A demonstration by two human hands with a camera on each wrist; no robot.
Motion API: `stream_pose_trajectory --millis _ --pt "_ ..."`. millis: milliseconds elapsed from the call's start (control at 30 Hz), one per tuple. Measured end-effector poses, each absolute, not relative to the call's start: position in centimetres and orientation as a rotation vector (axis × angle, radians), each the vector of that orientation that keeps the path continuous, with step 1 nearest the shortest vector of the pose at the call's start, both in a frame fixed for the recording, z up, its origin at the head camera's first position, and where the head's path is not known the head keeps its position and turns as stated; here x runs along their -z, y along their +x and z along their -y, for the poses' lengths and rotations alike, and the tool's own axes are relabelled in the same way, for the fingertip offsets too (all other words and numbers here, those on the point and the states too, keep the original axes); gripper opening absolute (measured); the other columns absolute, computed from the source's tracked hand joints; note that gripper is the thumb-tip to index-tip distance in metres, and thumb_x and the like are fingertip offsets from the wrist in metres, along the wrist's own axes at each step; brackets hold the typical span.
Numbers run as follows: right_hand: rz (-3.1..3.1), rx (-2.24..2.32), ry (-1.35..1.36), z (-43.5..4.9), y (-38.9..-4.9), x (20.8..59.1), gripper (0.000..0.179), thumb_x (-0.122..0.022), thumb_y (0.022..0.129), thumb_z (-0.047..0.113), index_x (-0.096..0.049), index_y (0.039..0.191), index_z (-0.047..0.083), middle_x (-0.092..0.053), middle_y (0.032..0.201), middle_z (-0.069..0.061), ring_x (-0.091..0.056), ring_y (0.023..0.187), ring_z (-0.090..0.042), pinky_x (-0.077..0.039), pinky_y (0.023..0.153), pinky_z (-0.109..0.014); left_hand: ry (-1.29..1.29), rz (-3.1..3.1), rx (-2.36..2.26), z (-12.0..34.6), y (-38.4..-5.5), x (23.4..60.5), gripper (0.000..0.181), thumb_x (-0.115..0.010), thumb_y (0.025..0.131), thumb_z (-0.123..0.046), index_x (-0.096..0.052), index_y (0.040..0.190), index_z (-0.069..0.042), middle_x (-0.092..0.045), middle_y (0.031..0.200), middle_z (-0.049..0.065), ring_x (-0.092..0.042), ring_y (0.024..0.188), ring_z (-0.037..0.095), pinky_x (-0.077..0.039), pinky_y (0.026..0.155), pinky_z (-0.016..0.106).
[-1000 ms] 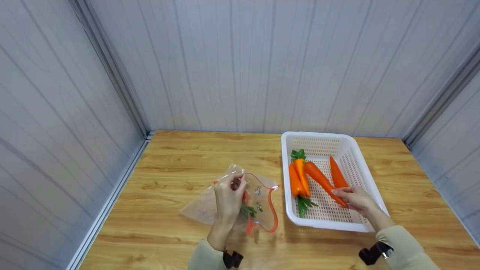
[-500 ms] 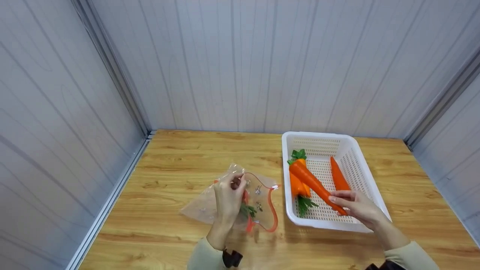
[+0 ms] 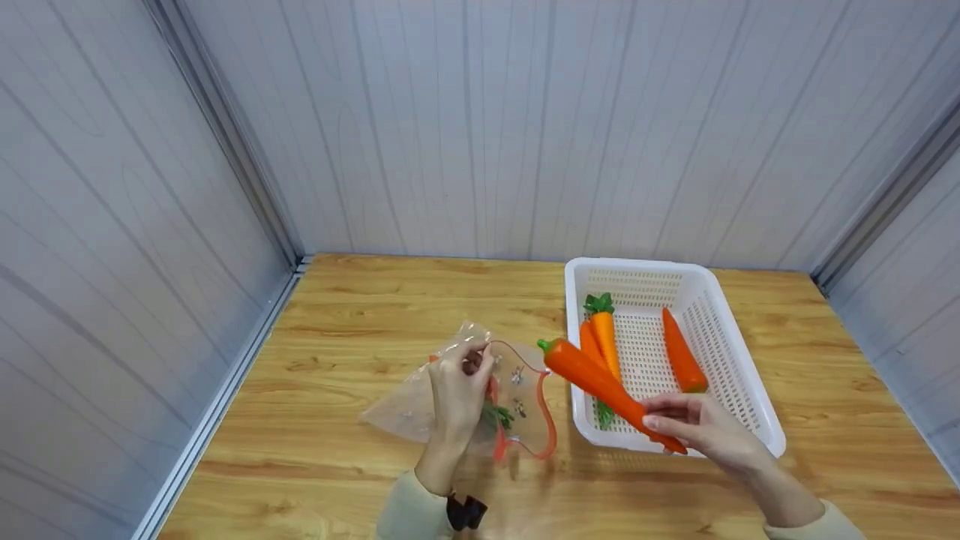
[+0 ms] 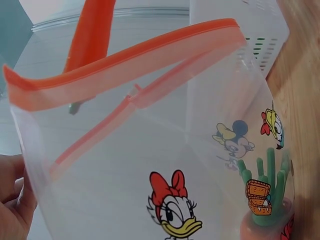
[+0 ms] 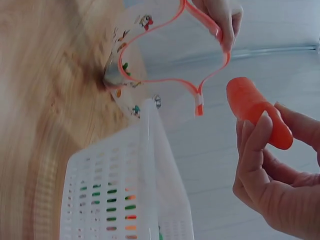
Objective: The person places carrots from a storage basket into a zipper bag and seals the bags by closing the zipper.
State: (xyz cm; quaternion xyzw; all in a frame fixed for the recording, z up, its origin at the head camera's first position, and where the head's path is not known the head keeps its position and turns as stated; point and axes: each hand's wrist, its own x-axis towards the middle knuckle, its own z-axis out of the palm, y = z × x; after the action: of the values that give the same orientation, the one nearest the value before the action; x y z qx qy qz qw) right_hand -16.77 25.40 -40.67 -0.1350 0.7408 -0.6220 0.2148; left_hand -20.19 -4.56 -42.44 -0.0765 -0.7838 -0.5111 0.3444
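My left hand [image 3: 456,394] pinches the upper rim of a clear zip bag [image 3: 409,409] with an orange-red zip edge and cartoon prints. The bag's mouth gapes toward the right, as the right wrist view also shows. Inside it lies an orange carrot with green stalks [image 4: 267,192], partly hidden by the prints. My right hand [image 3: 709,435] grips a large orange carrot [image 3: 596,379] near its thin tip, fingers and thumb around it. The carrot's thick, green-topped end points left, over the basket's left rim and near the bag's mouth.
A white perforated basket [image 3: 742,337] stands to the right of the bag on the wooden table [image 3: 337,315]. Several carrots lie in it: a leafy one [image 3: 604,341] at the left, another close beside it, and a single carrot [image 3: 681,352] toward the right. Pale panel walls [image 3: 480,135] rise behind.
My right hand has lifted the carrot off the basket's contents and carried it left and toward me, bringing its thick end past the basket rim. The left hand has stayed on the bag.
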Motion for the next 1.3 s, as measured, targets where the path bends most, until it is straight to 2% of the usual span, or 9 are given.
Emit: stream_pose_trajectory --millis 233,433,667,867,1000,1300 --pt "-2.071 1.699 -0.477 -23.8 -16.1 41.5 0.035 -0.058 0.085 0.008 -0.05 0.108 -0.018 -0.062 0.09 -0.015 -0.057 0.067 -0.01 -0.049 0.055 -0.023 -0.204 2.034 1.349 4.6 -20.2 42.6 0.004 -0.063 0.077 0.003 -0.066 0.077 0.001 -0.059 0.06 0.003 -0.052 0.048 0.007 -0.042 0.041 0.014" --pt "-2.096 1.693 -0.406 -21.7 -16.5 43.0 0.035 -0.061 0.083 0.011 -0.055 0.107 -0.014 -0.062 0.086 -0.013 -0.055 0.065 -0.013 -0.047 0.054 -0.022 -0.223 2.028 1.364 4.4 -20.1 42.7 0.005 -0.063 0.076 0.004 -0.066 0.078 0.0 -0.059 0.06 0.004 -0.052 0.047 0.008 -0.043 0.043 0.014" --pt "-2.269 1.672 -0.379 -19.1 -17.1 44.2 0.036 -0.066 0.079 0.017 -0.06 0.104 -0.01 -0.064 0.088 -0.014 -0.056 0.071 -0.013 -0.047 0.061 -0.022 -0.219 2.028 1.332 4.3 -20.0 42.8 0.004 -0.063 0.077 0.001 -0.066 0.077 -0.001 -0.058 0.06 0.002 -0.05 0.049 0.005 -0.044 0.043 0.017" --pt "-2.388 1.651 -0.337 -16.9 -17.5 44.6 0.036 -0.067 0.078 0.02 -0.063 0.101 -0.007 -0.065 0.085 -0.012 -0.055 0.069 -0.014 -0.045 0.058 -0.02 -0.209 2.039 1.328 4.1 -20.0 42.8 0.004 -0.062 0.078 0.0 -0.066 0.078 0.002 -0.058 0.06 0.003 -0.048 0.047 0.004 -0.043 0.04 0.017" --pt "-2.426 1.656 -0.335 -15.8 -18.0 45.1 0.031 -0.067 0.078 0.017 -0.063 0.098 -0.007 -0.064 0.083 -0.011 -0.053 0.068 -0.016 -0.044 0.056 -0.02 -0.19 2.056 1.34 4.2 -20.0 42.8 0.005 -0.062 0.078 0.0 -0.066 0.08 0.001 -0.059 0.061 0.003 -0.048 0.047 0.005 -0.043 0.04 0.017" --pt "-2.391 1.696 -0.257 -13.9 -18.3 45.8 0.033 -0.069 0.076 0.02 -0.065 0.096 -0.006 -0.066 0.081 -0.012 -0.058 0.064 -0.013 -0.051 0.054 -0.026 -0.183 2.046 1.298 4.1 -20.0 42.7 0.005 -0.063 0.076 0.001 -0.067 0.078 0.002 -0.06 0.063 0.004 -0.05 0.05 0.007 -0.045 0.043 0.017"
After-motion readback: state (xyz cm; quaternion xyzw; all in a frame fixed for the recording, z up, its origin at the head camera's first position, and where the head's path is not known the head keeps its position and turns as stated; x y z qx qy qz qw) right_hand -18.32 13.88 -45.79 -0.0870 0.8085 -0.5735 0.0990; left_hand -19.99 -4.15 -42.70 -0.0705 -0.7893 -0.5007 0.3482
